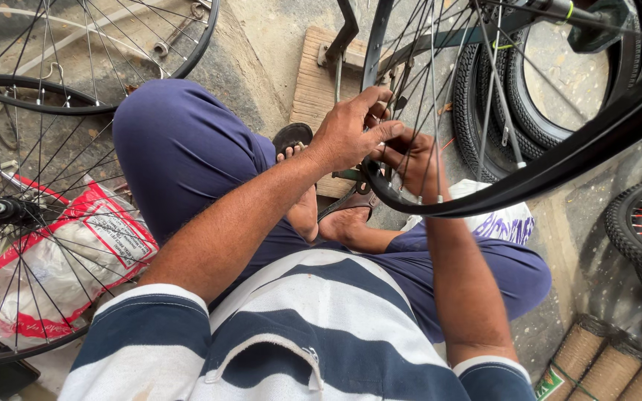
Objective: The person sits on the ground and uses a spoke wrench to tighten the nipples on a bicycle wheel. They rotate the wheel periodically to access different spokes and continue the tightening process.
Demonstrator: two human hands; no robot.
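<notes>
I sit cross-legged in blue trousers, and a black bicycle wheel rim (559, 160) with thin steel spokes (434, 96) stands in front of me. My left hand (351, 134) rests on the near edge of the rim, fingers pinched together at a spoke end. Just behind the spokes, my right hand (410, 160) is curled around the rim's lower part. Whether it also holds a small tool is hidden by the spokes and fingers. My bare feet in sandals (336, 212) lie below the hands.
A second spoked wheel with its hub (9, 212) lies at my left over a red and white plastic sack (76, 260). Another rim (113, 44) lies beyond it. Black tyres (499, 96) lean at the back right, a wooden board (321, 82) lies ahead, woven rolls (596, 364) at bottom right.
</notes>
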